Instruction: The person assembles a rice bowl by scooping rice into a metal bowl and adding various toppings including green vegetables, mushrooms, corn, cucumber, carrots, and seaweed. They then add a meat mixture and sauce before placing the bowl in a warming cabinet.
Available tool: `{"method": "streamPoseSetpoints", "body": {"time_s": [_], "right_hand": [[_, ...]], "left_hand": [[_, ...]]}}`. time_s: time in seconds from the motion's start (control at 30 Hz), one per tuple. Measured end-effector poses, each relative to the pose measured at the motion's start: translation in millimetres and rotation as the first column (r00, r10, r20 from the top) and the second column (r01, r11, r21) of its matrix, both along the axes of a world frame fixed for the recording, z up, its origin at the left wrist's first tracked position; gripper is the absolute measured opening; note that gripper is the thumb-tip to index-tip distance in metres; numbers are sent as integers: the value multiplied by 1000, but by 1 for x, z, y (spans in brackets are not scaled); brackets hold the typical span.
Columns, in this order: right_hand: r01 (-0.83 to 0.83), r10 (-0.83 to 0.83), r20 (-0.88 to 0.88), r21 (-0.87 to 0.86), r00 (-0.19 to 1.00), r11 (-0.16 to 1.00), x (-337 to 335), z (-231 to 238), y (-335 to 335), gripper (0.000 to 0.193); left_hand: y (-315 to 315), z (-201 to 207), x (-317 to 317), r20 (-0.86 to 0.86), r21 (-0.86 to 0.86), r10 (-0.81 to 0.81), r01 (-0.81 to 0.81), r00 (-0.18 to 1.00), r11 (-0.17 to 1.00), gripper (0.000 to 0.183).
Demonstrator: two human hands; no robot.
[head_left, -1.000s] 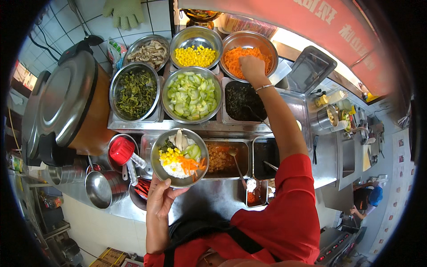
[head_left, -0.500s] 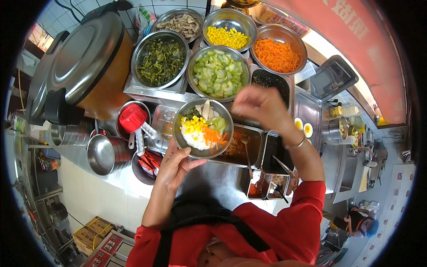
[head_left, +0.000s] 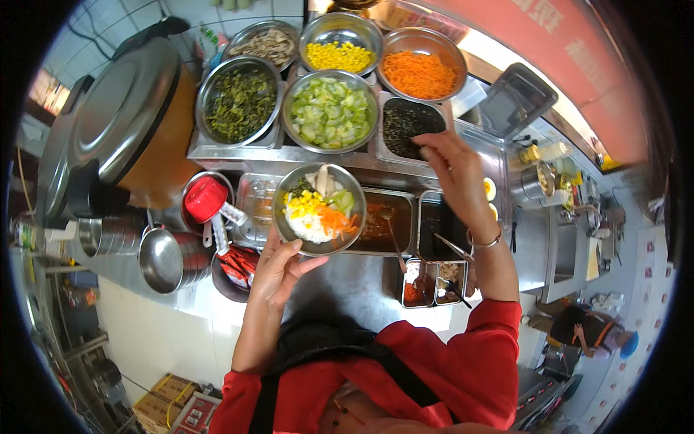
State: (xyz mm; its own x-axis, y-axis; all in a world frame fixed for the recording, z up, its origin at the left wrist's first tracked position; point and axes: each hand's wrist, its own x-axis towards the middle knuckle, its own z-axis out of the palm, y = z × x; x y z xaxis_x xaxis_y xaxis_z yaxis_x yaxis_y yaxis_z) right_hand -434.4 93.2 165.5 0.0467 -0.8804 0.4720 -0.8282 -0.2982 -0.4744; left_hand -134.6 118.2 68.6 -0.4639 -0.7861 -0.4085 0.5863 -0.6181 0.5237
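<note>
Left hand (head_left: 278,264) cups the steel bowl (head_left: 320,210) of rice and vegetables above the tabletop (head_left: 347,278), while right hand (head_left: 452,163), fingers pinched together, reaches the dark-greens tray (head_left: 408,126).

Holding a steel bowl (head_left: 322,210) of rice, corn, carrot and greens from below with the left hand (head_left: 278,271). Reaching the right hand (head_left: 452,170), fingers pinched, over the square tray of dark shreds (head_left: 405,123). Standing beyond: bowls of cucumber (head_left: 330,112), dark greens (head_left: 238,103), corn (head_left: 340,54) and shredded carrot (head_left: 421,72).
</note>
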Motion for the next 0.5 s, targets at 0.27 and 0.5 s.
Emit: {"method": "streamPoseSetpoints", "body": {"time_s": [0.27,0.5], "right_hand": [[332,-257,-338,188,906,924,-74,-68,29,20],[176,-189,86,144,978,974,-90,-81,-21,13]], "left_hand": [[-2,-3,1,-12,-39,-35,35,999,999,67],[-4,-3,-3,28,-30,-25,26,999,999,64]]}}
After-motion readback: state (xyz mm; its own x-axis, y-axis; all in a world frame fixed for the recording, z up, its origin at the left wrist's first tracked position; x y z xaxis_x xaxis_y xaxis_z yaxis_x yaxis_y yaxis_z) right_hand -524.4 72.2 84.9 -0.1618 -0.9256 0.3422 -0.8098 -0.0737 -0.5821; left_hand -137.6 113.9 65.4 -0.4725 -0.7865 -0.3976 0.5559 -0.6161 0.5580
